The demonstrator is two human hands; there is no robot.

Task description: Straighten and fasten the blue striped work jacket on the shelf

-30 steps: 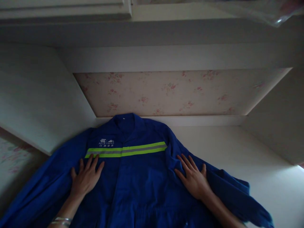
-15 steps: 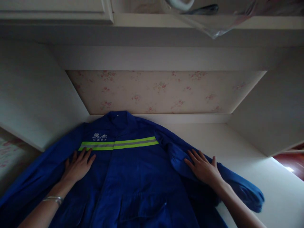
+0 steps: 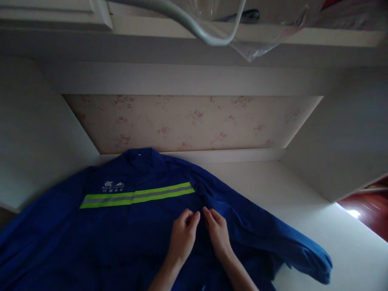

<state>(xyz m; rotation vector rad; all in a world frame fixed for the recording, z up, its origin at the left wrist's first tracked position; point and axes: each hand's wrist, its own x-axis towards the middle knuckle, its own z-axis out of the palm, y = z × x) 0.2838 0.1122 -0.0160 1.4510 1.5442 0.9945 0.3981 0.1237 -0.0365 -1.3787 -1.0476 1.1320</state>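
Observation:
A blue work jacket [image 3: 151, 234] is spread front up on the white surface, its collar toward the back wall. A yellow-green and grey reflective stripe [image 3: 136, 196] crosses its chest, below a white printed logo [image 3: 112, 186]. My left hand [image 3: 184, 234] and my right hand [image 3: 217, 232] are close together over the chest, below the stripe's right end. Both have curled fingers, thumb pressed to fingertips, with a small gap between the hands. Whether cloth is pinched in them is hidden. The sleeve [image 3: 273, 226] on the right stretches out toward the lower right.
Above hangs a shelf [image 3: 182, 32] with a clear plastic bag [image 3: 254, 50] and a white curved bar [image 3: 212, 39] jutting over its edge. White side panels [image 3: 318, 137] and a floral back wall [image 3: 197, 121] enclose the surface [image 3: 260, 178].
Both hands have left their flat, spread positions on the jacket's two sides and come together over the chest, fingers now closed. The view has shifted slightly. The right sleeve lies straighter.

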